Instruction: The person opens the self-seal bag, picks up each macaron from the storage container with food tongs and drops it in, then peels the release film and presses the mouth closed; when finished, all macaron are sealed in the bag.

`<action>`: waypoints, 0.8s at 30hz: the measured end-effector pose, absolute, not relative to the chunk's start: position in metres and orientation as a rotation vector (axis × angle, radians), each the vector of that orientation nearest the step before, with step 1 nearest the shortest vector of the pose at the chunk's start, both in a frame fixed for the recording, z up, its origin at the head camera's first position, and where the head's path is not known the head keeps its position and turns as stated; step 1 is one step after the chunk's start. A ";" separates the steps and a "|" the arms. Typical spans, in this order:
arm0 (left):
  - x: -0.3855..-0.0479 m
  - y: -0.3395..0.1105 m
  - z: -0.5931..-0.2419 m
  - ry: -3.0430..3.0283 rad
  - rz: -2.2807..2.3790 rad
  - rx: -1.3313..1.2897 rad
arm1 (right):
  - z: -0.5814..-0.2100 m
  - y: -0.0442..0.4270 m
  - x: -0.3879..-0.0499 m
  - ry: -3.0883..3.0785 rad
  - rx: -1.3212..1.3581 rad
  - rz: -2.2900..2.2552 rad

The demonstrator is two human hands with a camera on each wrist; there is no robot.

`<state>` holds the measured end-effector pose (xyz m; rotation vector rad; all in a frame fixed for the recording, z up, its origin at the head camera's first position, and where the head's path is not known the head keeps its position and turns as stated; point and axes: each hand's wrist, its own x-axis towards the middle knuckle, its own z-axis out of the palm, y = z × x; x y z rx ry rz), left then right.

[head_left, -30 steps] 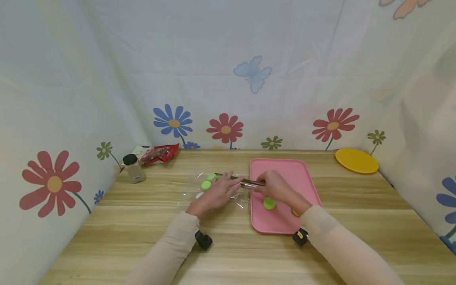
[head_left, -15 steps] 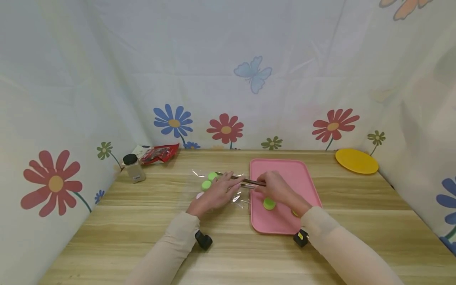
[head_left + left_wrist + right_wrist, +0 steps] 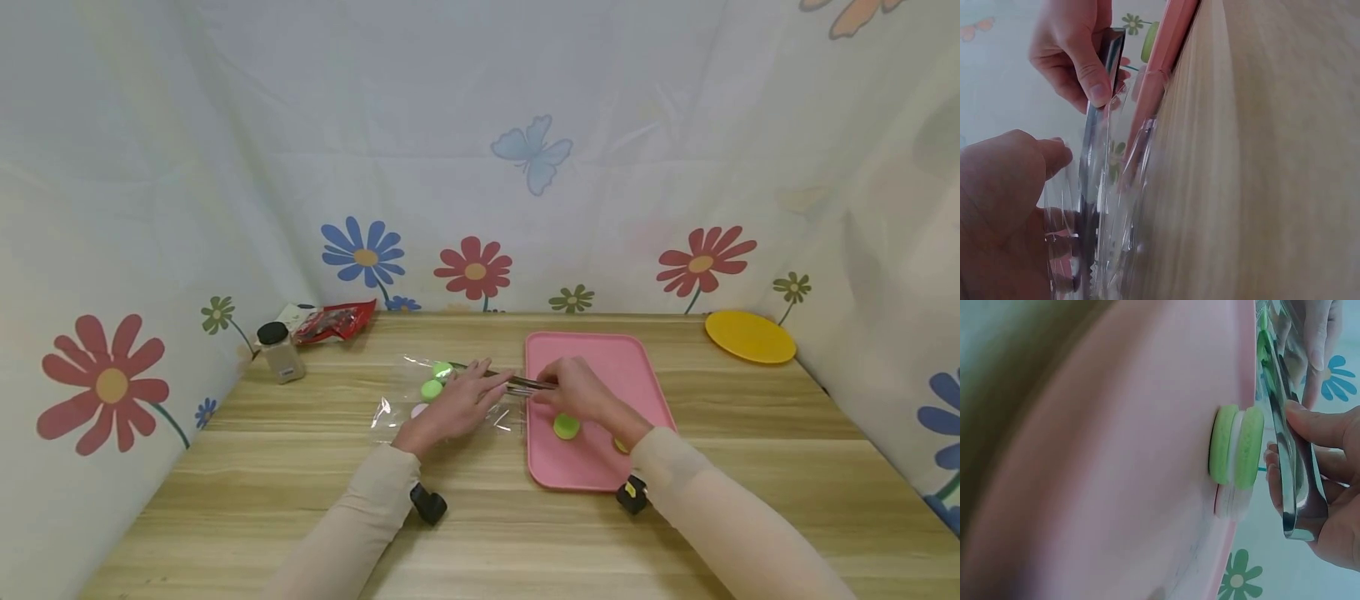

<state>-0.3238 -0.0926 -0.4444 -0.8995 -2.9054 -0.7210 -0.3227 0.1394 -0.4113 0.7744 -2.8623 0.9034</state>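
Domed green macarons [image 3: 431, 390] lie in a crinkly clear bag [image 3: 401, 403]. Right hand [image 3: 576, 390] clamped on shiny metal tongs [image 3: 1286, 453], apparently reaching in: likely the picking step. Next calls for a gentle squeeze. Left hand [image 3: 459, 403] over bag, pinching or not, can't tell. Smooth pink tray [image 3: 600, 354] beside.

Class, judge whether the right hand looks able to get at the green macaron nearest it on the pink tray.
Probably yes: the green macaron sits uncovered on the pink tray, close to the right hand. That hand grips tongs pointing off the tray, so it would likely need to turn them back.
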 end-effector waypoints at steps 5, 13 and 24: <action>-0.323 -0.094 -0.444 -2.908 -0.724 -0.904 | -0.411 0.136 -0.323 -2.892 0.750 0.893; -0.323 -0.095 -0.444 -2.874 -0.760 -0.927 | -0.404 0.146 -0.316 -2.942 0.709 0.857; -0.323 -0.095 -0.443 -2.880 -0.836 -0.892 | -0.389 0.195 -0.302 -2.889 0.774 0.821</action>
